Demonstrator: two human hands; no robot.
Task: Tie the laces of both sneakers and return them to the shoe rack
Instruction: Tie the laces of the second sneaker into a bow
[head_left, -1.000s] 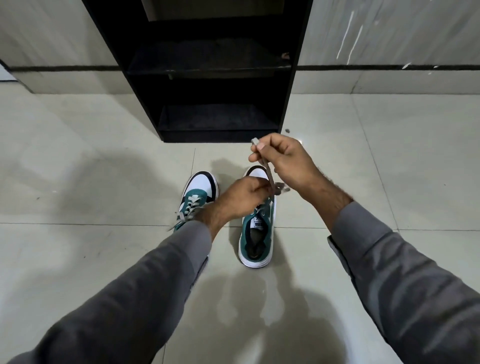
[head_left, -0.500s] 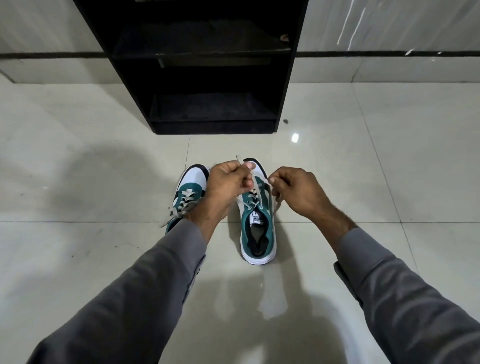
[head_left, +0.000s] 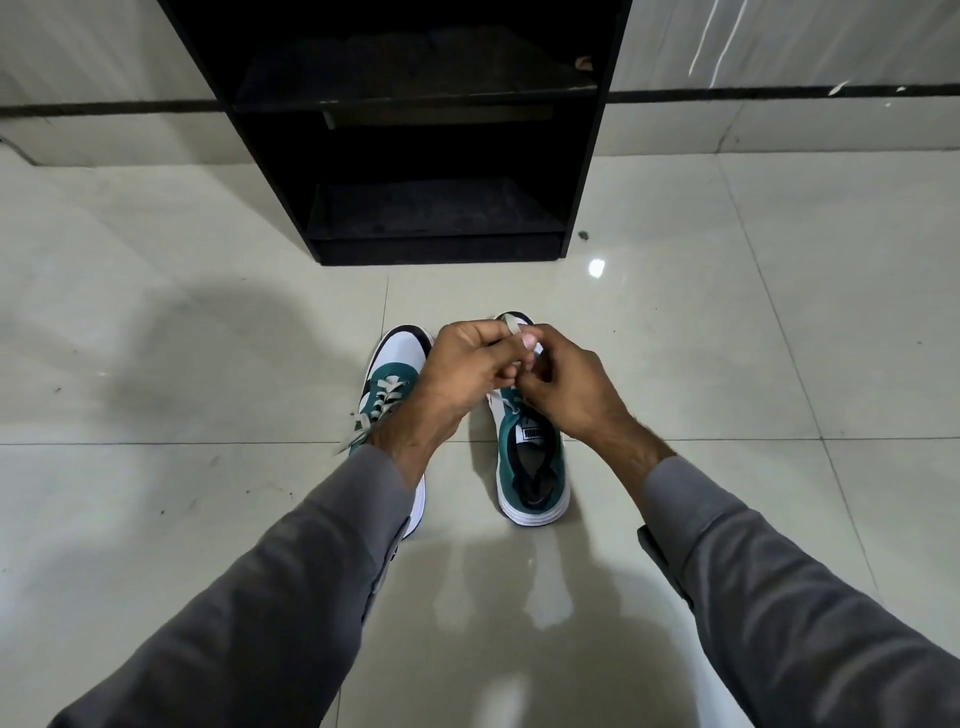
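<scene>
Two green and white sneakers stand side by side on the tiled floor, toes toward the rack. The left sneaker (head_left: 390, 376) has loose grey laces trailing off its left side; my left forearm covers its heel. Above the right sneaker (head_left: 532, 467) both hands meet over its laces. My left hand (head_left: 467, 371) pinches a grey lace (head_left: 511, 327) that sticks up between the fingers. My right hand (head_left: 569, 389) grips the lace from the other side, touching the left hand. The knot itself is hidden by the fingers.
A black open shoe rack (head_left: 431, 156) stands against the wall straight ahead, its bottom shelf (head_left: 436, 213) and the shelf above holding nothing. A small dark speck (head_left: 583, 235) lies on the floor by its right foot. Pale glossy tiles surround the shoes.
My right hand came down from holding the lace high and moved left. Both hands closed together over the right sneaker's laces.
</scene>
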